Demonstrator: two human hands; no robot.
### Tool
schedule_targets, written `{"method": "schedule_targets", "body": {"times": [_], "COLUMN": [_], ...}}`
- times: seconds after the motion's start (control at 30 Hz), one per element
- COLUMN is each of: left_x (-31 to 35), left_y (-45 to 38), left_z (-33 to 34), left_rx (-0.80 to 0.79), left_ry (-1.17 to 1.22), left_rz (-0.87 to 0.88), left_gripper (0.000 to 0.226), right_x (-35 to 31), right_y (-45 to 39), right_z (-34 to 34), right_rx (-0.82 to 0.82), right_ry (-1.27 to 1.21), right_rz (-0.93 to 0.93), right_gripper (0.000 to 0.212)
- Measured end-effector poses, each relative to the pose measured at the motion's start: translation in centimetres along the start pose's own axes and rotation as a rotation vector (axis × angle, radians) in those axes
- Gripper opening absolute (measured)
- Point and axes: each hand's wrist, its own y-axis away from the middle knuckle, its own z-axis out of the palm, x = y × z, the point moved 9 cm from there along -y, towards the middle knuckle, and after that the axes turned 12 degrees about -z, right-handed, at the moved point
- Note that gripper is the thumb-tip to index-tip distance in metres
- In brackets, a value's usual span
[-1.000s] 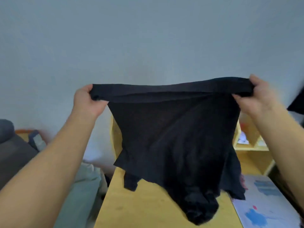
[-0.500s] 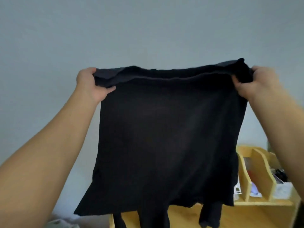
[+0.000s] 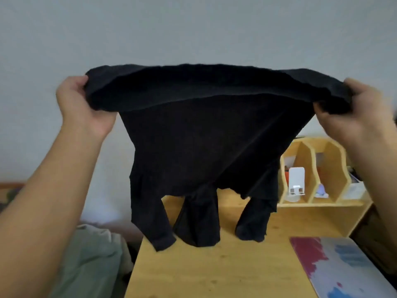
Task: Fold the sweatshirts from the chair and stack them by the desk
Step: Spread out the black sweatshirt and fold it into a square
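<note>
A black sweatshirt [image 3: 204, 151] hangs in the air in front of me, spread wide by its hem. My left hand [image 3: 83, 106] grips the hem's left end and my right hand [image 3: 354, 112] grips its right end, both raised at about the same height. The body of the garment tapers downward. Its sleeves and lower part dangle onto the far edge of the wooden desk [image 3: 225, 267] and touch it.
A wooden desk organiser [image 3: 315, 168] with small items stands at the desk's back right. A painted mat [image 3: 348, 267] in red, blue and white lies at the front right. Pale green fabric [image 3: 90, 261] lies left of the desk. A plain wall is behind.
The sweatshirt's hem has spread open and billowed, and the garment has dropped so that its sleeves now reach the desk. My view has tilted down, showing more of the desk.
</note>
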Motion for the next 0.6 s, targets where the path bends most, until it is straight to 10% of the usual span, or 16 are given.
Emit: {"method": "schedule_targets", "body": {"times": [0.43,0.6], "left_x": [-28.0,-30.3], "left_y": [29.5,31.7], "left_z": [-40.8,-46.1], "left_rx": [0.884,1.052], "left_ry": [-0.494,-0.711], "left_rz": [-1.056,-1.091], "left_gripper": [0.024,0.021], "right_x": [23.0,23.8], "right_y": [24.9,26.4], "right_z": [-41.0,-45.3], "right_rx": [0.363,0.367], "right_ry": [0.655,0.830], "right_rz": [0.907,0.950], "right_gripper": [0.036,0.032]}}
